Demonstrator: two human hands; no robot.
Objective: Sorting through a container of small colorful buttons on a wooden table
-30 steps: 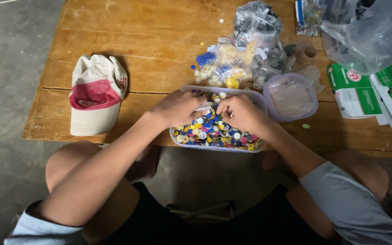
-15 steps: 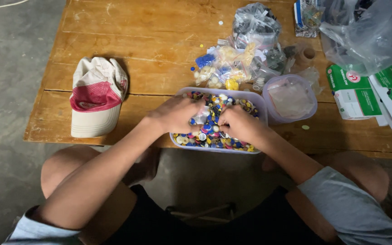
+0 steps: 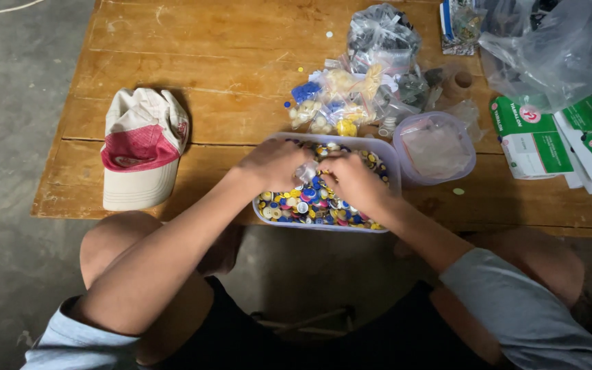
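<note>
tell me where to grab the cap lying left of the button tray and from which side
Take the cap by its stiff cream brim, the end nearest the table's front edge, coming from the seated person's side. The crown looks soft and crumpled, so probably a poorer hold.

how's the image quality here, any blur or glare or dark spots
Head view: table top evenly lit and sharp; soft glare on the clear plastic bag; both hands, left hand and right hand, slightly soft over the tub of buttons; the floor under the table is dim.
</note>
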